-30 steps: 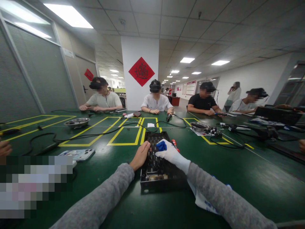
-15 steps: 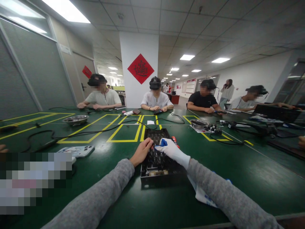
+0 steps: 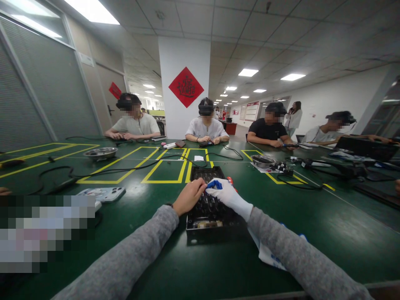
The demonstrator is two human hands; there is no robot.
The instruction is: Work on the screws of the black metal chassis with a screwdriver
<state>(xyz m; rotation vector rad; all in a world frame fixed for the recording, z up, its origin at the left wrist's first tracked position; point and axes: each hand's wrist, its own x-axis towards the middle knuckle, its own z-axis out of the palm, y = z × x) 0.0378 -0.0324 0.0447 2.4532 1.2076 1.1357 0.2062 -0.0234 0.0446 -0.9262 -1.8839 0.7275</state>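
Note:
In front of me on the green table lies an open black case (image 3: 204,231), shallow and long, with rows of small dark parts inside and a yellowish piece near its close end. Over its middle, my bare left hand (image 3: 189,196) is closed with the fingertips together. My right hand (image 3: 231,198) wears a white glove with blue fingertips and is closed too. The fingertips of both hands meet above the case; whatever lies between them is too small or hidden to make out. A red object (image 3: 230,180) shows partly behind the gloved hand.
A white and blue cloth item (image 3: 270,256) lies under my right forearm. To the left are a phone (image 3: 108,193), a black cable (image 3: 125,168) and a metal bowl (image 3: 100,153). Another bowl (image 3: 264,161) and dark equipment (image 3: 337,166) stand right. Several people sit across the table.
My fingertips have come together above the case, the left hand's fingers shifting slightly right and more closed over. The camera view has moved a little.

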